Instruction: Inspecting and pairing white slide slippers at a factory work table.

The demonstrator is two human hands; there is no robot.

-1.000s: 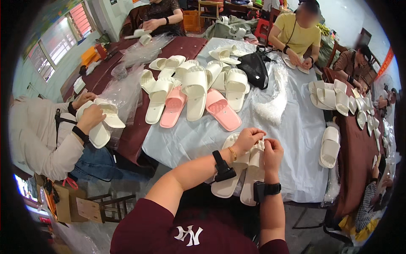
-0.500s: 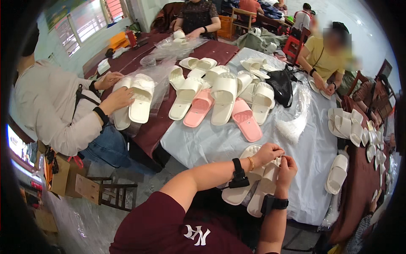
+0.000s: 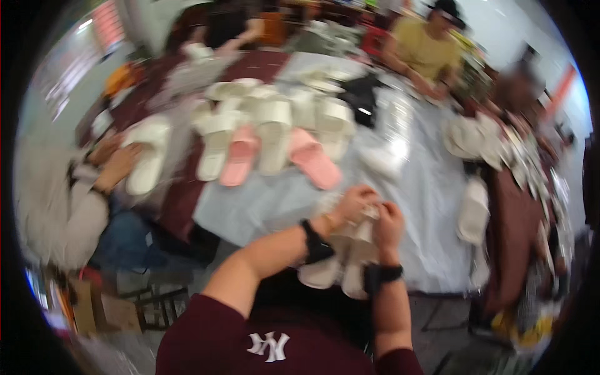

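Head view: the left hand [image 3: 353,203] and right hand [image 3: 387,220] are both grasping a pair of white slippers [image 3: 340,262] at the table's [image 3: 275,206] near edge. Pink slippers [image 3: 275,159] are lying beyond, blurred.

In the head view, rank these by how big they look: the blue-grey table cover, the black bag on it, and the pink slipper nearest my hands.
1. Blue-grey table cover, by far the largest.
2. Pink slipper.
3. Black bag.
The slipper and bag look close in size, and the bag lies farther from the camera, so their order is unsure.
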